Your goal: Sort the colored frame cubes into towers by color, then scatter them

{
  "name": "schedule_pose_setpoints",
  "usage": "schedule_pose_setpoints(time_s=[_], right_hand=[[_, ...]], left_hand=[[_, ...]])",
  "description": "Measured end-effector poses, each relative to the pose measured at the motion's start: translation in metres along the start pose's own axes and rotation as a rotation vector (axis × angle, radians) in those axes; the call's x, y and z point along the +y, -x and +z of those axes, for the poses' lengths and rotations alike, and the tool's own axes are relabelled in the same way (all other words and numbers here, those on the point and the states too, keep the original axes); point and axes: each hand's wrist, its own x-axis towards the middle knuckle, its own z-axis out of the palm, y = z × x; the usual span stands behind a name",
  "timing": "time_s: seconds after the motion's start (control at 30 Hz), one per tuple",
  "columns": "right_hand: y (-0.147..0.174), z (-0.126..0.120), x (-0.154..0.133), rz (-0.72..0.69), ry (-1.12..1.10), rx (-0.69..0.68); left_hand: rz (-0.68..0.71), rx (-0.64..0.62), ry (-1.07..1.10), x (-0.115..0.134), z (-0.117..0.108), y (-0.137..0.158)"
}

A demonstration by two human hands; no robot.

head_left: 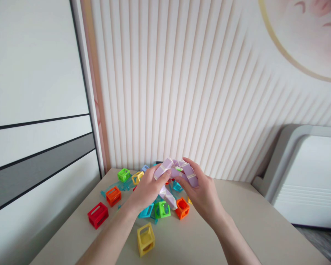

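A lilac and white snake puzzle (169, 199) is held up between my two hands, bent into a loop with one end hanging down. My left hand (146, 188) grips its left side, thumb pressed across a segment. On the opposite side, my right hand (205, 189) has its fingers closed around the loop. Parts of the puzzle are hidden by my fingers. Below the hanging end lie a green block frame (162, 210) and an orange block frame (182, 209). A blue block frame (146, 211) is partly behind my left arm.
More hollow blocks lie on the beige table (245, 224): a red one (98, 215), an orange one (113, 196), a green one (124, 175) and a yellow one (146, 240) near the front. Translucent blue pieces (124, 185) lie among them. A ribbed wall (165, 81) stands behind.
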Motion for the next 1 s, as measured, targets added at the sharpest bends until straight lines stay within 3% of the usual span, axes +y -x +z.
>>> schedule_pose_setpoints(time_s=[0.2, 0.43, 0.6, 0.73, 0.87, 1.0], right_hand=[[0.002, 0.003, -0.007, 0.121, 0.016, 0.018], [0.001, -0.002, -0.008, 0.232, -0.143, -0.044], [0.0, -0.008, -0.007, 0.256, -0.379, -0.101], [-0.003, -0.008, -0.008, 0.235, -0.515, -0.023], [-0.005, -0.004, -0.007, 0.227, -0.554, 0.063], [-0.002, -0.001, -0.005, 0.153, -0.498, 0.058]], left_hand=[[0.155, -0.026, -0.203, 0.003, 0.006, 0.003], [0.303, 0.008, -0.549, -0.005, 0.006, 0.004], [0.336, -0.072, -0.472, -0.001, 0.001, 0.008], [0.281, -0.039, -0.309, -0.003, 0.001, 0.007], [0.188, -0.004, -0.184, -0.011, 0.008, 0.004], [0.163, 0.06, -0.235, -0.014, 0.009, 0.002]])
